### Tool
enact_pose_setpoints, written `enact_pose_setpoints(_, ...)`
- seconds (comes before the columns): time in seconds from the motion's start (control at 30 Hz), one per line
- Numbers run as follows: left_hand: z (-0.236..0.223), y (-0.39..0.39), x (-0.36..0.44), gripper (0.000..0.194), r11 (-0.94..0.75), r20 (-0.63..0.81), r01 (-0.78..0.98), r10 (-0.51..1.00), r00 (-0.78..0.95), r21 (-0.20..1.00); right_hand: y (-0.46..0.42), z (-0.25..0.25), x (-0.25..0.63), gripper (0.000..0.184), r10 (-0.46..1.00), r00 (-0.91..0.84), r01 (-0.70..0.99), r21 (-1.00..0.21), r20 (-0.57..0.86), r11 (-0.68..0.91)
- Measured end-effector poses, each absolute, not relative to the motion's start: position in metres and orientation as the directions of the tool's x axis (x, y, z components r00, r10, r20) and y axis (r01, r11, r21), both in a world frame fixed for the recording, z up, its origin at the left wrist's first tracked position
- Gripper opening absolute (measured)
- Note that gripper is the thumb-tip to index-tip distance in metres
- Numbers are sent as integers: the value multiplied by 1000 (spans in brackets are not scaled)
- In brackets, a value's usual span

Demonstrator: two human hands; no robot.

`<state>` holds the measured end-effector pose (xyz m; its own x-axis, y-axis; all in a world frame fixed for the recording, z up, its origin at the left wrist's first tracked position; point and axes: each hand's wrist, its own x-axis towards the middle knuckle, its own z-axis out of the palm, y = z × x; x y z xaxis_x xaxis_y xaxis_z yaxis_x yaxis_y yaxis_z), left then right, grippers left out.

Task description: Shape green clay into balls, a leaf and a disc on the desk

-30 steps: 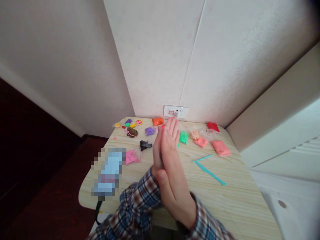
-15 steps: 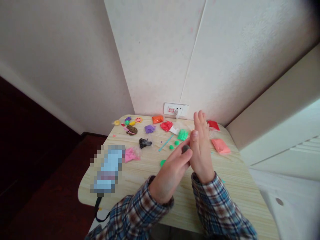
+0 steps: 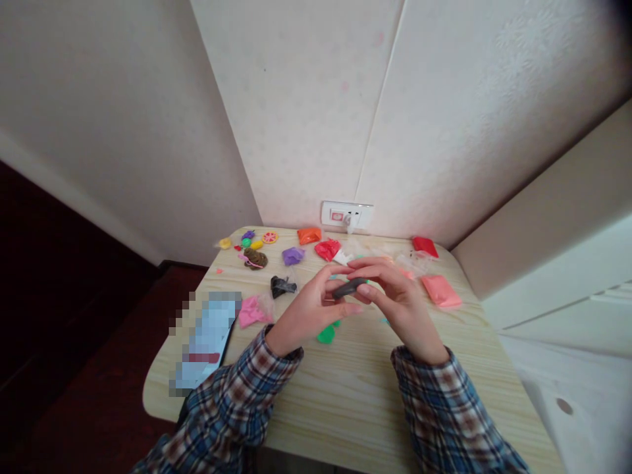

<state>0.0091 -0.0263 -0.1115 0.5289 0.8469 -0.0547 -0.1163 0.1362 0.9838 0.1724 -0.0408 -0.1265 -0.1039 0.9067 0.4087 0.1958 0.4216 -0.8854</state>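
Between both hands is a flattened dark grey piece of modelling clay (image 3: 349, 288), held up above the table. My left hand (image 3: 316, 304) has its fingers curled round the left end of the piece. My right hand (image 3: 397, 296) pinches the right end, its thumb below and fingers over the top. Beneath the hands, green clay pieces (image 3: 326, 334) lie on the wooden table (image 3: 340, 395), partly covered by my left hand. To the left sits a bag of black clay (image 3: 283, 286), and further left a bag of pink clay (image 3: 254, 311).
A phone (image 3: 207, 342), blurred out, lies at the table's left side. Along the back are purple (image 3: 293, 255), orange (image 3: 309, 235) and red (image 3: 328, 249) clay packs, plus small clay figures (image 3: 255, 258). A coral pack (image 3: 441, 291) lies right. A wall socket (image 3: 346, 215) is behind.
My palms, pressed together around the grey clay before, have parted. The clay now shows as a flat piece gripped at its ends by the fingers, and both hands are lower.
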Motion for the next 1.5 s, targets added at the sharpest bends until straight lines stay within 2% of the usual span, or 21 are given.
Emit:
enact_pose_setpoints(0.13, -122, -23, 6, 20, 29, -13, -33, 915, 403, 999, -44, -136, 173, 14, 944, -62, 103, -939, 324, 329)
enact_pose_setpoints(0.2, -126, -23, 4, 14, -14, 12, 2, 929, 370, 1000, -46, -138, 171, 15, 957, -76, 38, -958, 281, 285)
enact_pose_setpoints(0.4, -135, -23, -2, 11, -83, 65, 34, 933, 354, 996, -52, -140, 164, 11, 966, 20, 126, -959, 259, 254)
enact_pose_setpoints(0.53, -136, -23, -5, 21, -227, 196, 49, 915, 352, 973, -54, -140, 160, 11, 978, -1, 56, -976, 210, 210)
enact_pose_setpoints(0.67, -133, -22, -7, 6, -295, 248, 116, 919, 308, 948, -57, -140, 157, 20, 972, -62, 70, -971, 225, 229)
enact_pose_setpoints(0.83, -132, -23, -7, 2, -327, 272, 149, 914, 302, 933, -61, -141, 156, 9, 965, 2, 211, -944, 262, 256)
enact_pose_setpoints(1.0, -132, -24, -7, 22, -371, 307, 139, 889, 340, 918, -60, -140, 155, 11, 971, 19, 121, -965, 236, 233)
enact_pose_setpoints(1.07, -132, -24, -7, 20, -417, 352, 152, 876, 331, 896, -60, -140, 155, 14, 970, -4, 122, -962, 245, 243)
enact_pose_setpoints(1.2, -134, -24, -7, 7, -450, 395, 193, 880, 265, 872, -61, -141, 157, 29, 957, -46, 187, -939, 285, 289)
enact_pose_setpoints(1.33, -134, -25, -7, 5, -451, 392, 192, 877, 278, 872, -65, -140, 158, 9, 956, 3, 261, -923, 293, 282)
enact_pose_setpoints(1.4, -133, -26, -7, 7, -448, 379, 195, 873, 307, 873, -65, -139, 158, 9, 963, 11, 247, -934, 269, 258)
enact_pose_setpoints(1.5, -132, -27, -5, 20, -449, 372, 181, 863, 343, 875, -64, -138, 159, 13, 974, -1, 215, -951, 226, 221)
